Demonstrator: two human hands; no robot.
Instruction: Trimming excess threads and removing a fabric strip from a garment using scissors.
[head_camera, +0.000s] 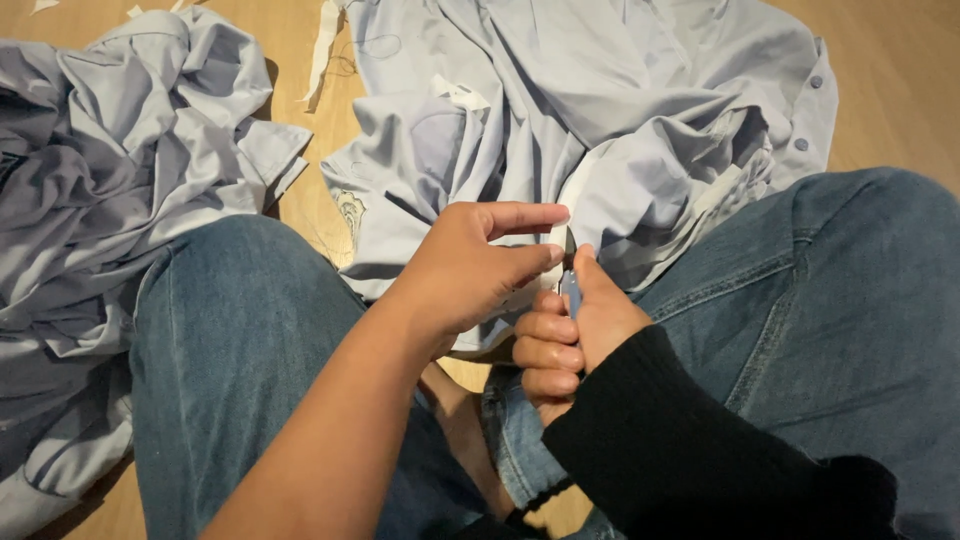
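Pinching a narrow white strip (557, 240) at the edge of the pale blue shirt (600, 110), our left hand (470, 265) closes thumb and forefinger on it, while our right hand (570, 340), in a black sleeve (690, 450), is clenched into a fist just below with the thumb pressed up against the same strip. We cannot tell whether that fist hides a small tool.

The strip looks like thin tape or facing: light, limp and easy to crease, so we judge it needs a fingertip grip close to where it joins the cloth, not a pull from its free end.

The shirt itself spreads over our right knee and onto the wooden floor (900, 70). It is soft, light and crumpled; it will slide and bunch rather than hold shape, so holding it taut near the seam seems best.

Our jeans (230, 330) frame both hands. A second heap of greyish-blue cloth (90, 180) lies to the left, well apart.
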